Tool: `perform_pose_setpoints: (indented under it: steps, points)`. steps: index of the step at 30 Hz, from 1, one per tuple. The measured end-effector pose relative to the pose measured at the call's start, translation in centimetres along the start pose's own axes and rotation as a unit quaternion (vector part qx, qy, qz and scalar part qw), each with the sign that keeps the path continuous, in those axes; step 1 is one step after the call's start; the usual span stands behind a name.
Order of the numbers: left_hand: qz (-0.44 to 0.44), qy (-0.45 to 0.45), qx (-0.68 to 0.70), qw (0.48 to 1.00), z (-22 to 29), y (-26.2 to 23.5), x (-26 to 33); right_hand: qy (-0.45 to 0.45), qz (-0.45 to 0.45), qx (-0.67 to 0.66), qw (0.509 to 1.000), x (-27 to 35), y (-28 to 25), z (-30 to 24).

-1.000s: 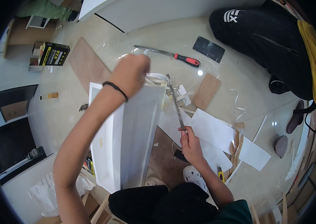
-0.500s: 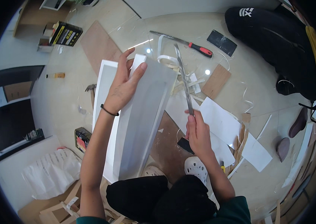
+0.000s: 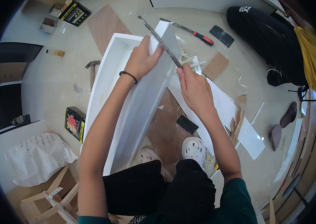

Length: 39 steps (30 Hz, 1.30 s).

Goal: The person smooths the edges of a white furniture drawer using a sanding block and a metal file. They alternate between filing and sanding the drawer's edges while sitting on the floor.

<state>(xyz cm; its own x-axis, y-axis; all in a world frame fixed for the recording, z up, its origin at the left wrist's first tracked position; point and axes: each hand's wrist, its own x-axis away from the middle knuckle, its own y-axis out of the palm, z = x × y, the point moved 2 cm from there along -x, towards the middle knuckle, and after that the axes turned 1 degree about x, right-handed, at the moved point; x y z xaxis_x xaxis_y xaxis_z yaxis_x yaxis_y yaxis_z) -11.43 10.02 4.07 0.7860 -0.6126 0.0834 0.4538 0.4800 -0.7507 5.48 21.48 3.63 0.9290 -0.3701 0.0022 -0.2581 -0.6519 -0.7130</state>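
A long white drawer-like box (image 3: 143,100) leans in front of my knees, its open side toward the left. My left hand (image 3: 142,61) is closed over the box's upper rim, the thumb on the outer face. In my right hand (image 3: 197,87) is a dark metal file (image 3: 161,43), held at its lower end. The file slants up to the left across the box's upper end, just beyond my left fingers. Whether it touches the edge I cannot tell.
A hammer (image 3: 92,71) lies left of the box. Beyond are a red-handled file (image 3: 203,39), a cracked black phone (image 3: 221,36) and an adhesive carton (image 3: 75,13). White sheets (image 3: 252,140) and scraps lie right. Another person in black trousers (image 3: 264,41) sits at far right.
My right hand has moved up and left, bringing the file from beside the box to across its upper end. The box has tilted, showing more of its inside; my left hand shifted with it.
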Motion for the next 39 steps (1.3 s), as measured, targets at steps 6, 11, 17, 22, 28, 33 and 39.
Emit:
perform_pose_setpoints:
  steps: [6,11,17,22,28,33,39]
  points:
    - [-0.013,-0.001,-0.005,1.0,-0.2,-0.1,0.0,0.009,0.006,-0.008,1.0,0.2,1.1,-0.3]
    - [-0.04,-0.05,-0.004,0.998,0.7,0.1,-0.3,0.031,0.049,0.011,0.998,-3.5,1.1,0.1]
    - [-0.037,-0.049,-0.017,0.998,0.4,0.0,0.1,0.036,-0.001,0.012,0.999,-0.4,1.3,-0.4]
    - [-0.061,-0.048,0.001,0.997,-0.1,-0.4,0.2,0.034,0.01,0.02,0.999,-1.4,1.2,-1.2]
    - [-0.045,-0.041,-0.016,0.998,-1.1,-0.3,0.8,0.046,-0.018,0.039,0.998,0.6,1.8,-2.1]
    - [-0.065,-0.042,-0.017,0.997,0.1,0.2,0.6,0.036,0.025,0.026,0.999,-3.5,1.4,-1.1]
    - [-0.046,-0.04,-0.029,0.998,-0.9,0.4,0.6,0.038,-0.01,0.035,0.999,-1.1,1.8,-2.5]
